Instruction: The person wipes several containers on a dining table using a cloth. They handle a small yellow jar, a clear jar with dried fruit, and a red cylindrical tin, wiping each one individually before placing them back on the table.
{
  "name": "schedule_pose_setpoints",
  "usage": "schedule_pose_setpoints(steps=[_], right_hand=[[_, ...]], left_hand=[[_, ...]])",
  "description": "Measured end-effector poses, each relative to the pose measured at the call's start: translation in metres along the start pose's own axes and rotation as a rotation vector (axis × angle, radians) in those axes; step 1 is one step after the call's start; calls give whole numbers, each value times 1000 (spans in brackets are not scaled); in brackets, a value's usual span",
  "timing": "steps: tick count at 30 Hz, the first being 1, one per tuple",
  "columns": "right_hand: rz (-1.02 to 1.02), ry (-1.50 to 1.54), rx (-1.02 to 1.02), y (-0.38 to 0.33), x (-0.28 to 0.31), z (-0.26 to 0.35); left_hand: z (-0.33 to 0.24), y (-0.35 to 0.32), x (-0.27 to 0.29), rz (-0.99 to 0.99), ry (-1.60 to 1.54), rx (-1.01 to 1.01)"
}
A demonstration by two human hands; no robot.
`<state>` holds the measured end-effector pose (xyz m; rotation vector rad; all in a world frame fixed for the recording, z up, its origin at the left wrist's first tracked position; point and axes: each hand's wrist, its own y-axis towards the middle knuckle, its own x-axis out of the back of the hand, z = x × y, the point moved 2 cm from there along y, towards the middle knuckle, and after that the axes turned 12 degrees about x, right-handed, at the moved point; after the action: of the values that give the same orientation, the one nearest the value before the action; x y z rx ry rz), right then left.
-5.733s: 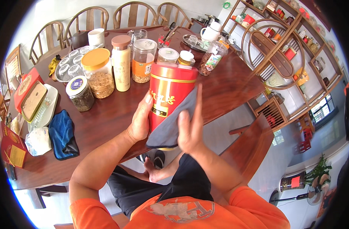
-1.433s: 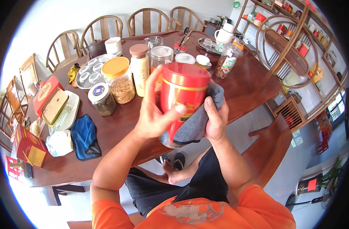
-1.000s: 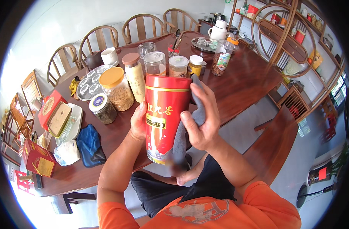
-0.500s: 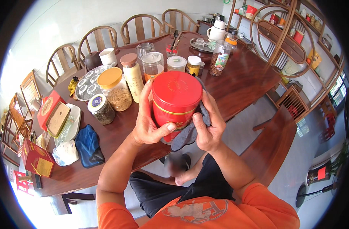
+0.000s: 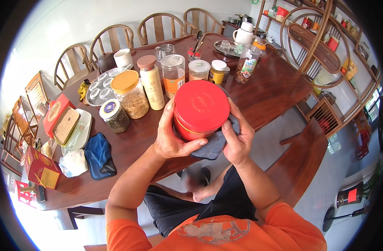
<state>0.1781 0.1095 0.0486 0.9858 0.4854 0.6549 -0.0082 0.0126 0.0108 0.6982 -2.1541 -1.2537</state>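
Observation:
I hold a round red tin (image 5: 200, 109) in front of my chest, tipped so its lid faces me. My left hand (image 5: 171, 134) wraps its left side, thumb under the rim. My right hand (image 5: 238, 138) presses a dark grey cloth (image 5: 212, 144) against the tin's right and lower side. The cloth lies between those fingers and the tin. The tin's body is mostly hidden behind its lid.
A dark wooden table (image 5: 264, 90) carries a row of jars, among them a yellow-lidded jar (image 5: 129, 94) and a tall cream bottle (image 5: 151, 82). A blue cloth (image 5: 99, 155), a white tray (image 5: 82, 129) and red boxes (image 5: 54, 113) lie left. Chairs (image 5: 116, 39) and shelves (image 5: 325, 46) ring the table.
The tin stood upright between my hands a second ago; it is tipped now with its lid toward me. My right hand with the cloth has slid down to the tin's lower right side.

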Motion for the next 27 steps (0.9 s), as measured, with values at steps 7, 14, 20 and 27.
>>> schedule_pose_setpoints(steps=[7, 14, 20, 27], right_hand=[[-37, 44, -67, -1, 0, 0], [-97, 304, -281, 9, -1, -7], [-126, 460, -380, 7, -1, -28], [-185, 569, -502, 3, -5, -41]], left_hand=[[-10, 9, -3, -63, 28, -68], [-36, 31, -2, -54, 262, 40], [-37, 27, -9, -90, 348, 182], [-39, 24, -10, -83, 435, 270]])
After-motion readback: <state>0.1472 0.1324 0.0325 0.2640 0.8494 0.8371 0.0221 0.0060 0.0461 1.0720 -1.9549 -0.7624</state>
